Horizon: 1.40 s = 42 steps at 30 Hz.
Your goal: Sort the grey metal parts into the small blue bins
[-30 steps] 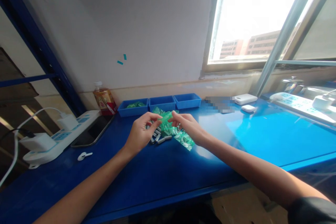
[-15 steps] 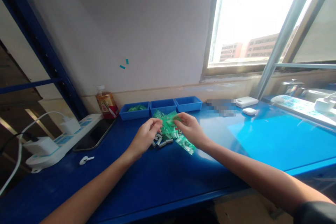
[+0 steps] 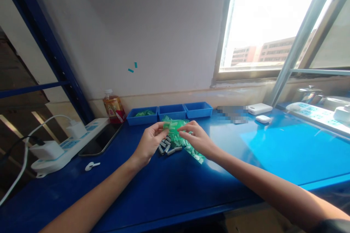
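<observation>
- The left hand (image 3: 149,142) pinches a small green bag (image 3: 170,125) between thumb and finger, up over the bench (image 3: 164,193).
- The right hand (image 3: 197,140) is partly open, with a gap between thumb and fingers; I see nothing in its grip.
- More green bags (image 3: 177,139) lie in a pile behind and between the hands.
- Little metal tubes (image 3: 165,147) lie on the bench, near the left hand.
- Three blue boxes (image 3: 171,111) sit in a row behind the pile, and the leftmost has green stuff (image 3: 144,113) in it.
</observation>
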### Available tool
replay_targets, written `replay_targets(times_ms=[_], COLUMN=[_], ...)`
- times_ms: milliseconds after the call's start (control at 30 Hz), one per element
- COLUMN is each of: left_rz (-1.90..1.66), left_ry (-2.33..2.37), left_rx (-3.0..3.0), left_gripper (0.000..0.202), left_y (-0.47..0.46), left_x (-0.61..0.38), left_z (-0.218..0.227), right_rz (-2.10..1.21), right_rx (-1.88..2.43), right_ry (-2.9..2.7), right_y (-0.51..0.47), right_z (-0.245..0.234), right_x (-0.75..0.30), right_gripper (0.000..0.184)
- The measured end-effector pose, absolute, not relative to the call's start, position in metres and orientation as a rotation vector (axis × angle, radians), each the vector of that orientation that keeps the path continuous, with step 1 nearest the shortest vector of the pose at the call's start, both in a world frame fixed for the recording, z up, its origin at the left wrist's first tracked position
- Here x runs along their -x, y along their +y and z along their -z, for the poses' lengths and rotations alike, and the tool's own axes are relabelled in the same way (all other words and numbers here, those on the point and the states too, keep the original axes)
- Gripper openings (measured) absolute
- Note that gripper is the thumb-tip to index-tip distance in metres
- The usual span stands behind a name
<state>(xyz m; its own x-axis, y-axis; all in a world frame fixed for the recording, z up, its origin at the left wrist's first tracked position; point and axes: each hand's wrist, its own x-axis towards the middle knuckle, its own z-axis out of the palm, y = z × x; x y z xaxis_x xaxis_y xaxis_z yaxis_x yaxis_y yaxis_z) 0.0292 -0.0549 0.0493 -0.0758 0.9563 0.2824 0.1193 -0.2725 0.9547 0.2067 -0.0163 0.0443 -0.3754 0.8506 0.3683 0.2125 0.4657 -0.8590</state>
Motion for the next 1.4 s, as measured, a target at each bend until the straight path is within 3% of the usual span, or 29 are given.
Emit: replay_targets(times_ms=[100, 167, 400, 500, 600, 733, 967, 1100, 1200, 1267, 1400], left_rz=[-1.42, -1.384, -1.328, -1.318, -1.264, -1.283, -1.685, -1.707, -1.716, -1.569, -1.034], left_ry=[1.252, 1.279, 1.463, 1.415, 1.228, 1.197, 1.479, 1.607, 1.76, 1.973, 2.101], left_rx=[-1.848, -2.069, -1.931, -1.451, -1.101, -1.091, -0.981, -1.02, -1.135, -1.453, -1.913], left_gripper=[0.015, 0.021, 0.019, 0.04, 0.038, 0.029, 0.007, 0.005, 0.027, 0.035, 0.03], left_y=[-0.056, -0.059, -0.06, -0.056, -0.055, -0.048, 0.009, 0.026, 0.02, 0.015, 0.022], left_x=[-0.029, -0.03, -0.032, -0.031, -0.03, -0.022, 0.043, 0.068, 0.069, 0.062, 0.043], left_z=[-0.045, -0.043, -0.045, -0.046, -0.047, -0.052, -0.088, -0.087, -0.068, -0.055, -0.036], right_rz=[-1.376, -1.451, -0.885, -0.579, -0.403, -0.322, -0.32, -0.293, -0.273, -0.272, -0.27], right_rx=[0.865, 0.797, 0.728, 0.619, 0.493, 0.522, 0.767, 0.791, 0.812, 0.837, 0.862], right_ry=[-1.677, -1.59, -1.747, -1.898, -2.046, -2.118, -2.189, -2.204, -2.225, -2.245, -2.263], right_y=[-0.016, -0.017, -0.017, -0.018, -0.02, -0.022, -0.015, -0.012, -0.011, -0.011, -0.011], right_z=[-0.047, -0.048, -0.043, -0.041, -0.038, -0.035, -0.032, -0.031, -0.032, -0.032, -0.032], right_x=[-0.205, -0.203, -0.204, -0.207, -0.209, -0.209, -0.209, -0.21, -0.211, -0.211, -0.21], right_gripper=[0.042, 0.04, 0.017, 0.019, 0.027, 0.028, 0.027, 0.025, 0.025, 0.024, 0.022])
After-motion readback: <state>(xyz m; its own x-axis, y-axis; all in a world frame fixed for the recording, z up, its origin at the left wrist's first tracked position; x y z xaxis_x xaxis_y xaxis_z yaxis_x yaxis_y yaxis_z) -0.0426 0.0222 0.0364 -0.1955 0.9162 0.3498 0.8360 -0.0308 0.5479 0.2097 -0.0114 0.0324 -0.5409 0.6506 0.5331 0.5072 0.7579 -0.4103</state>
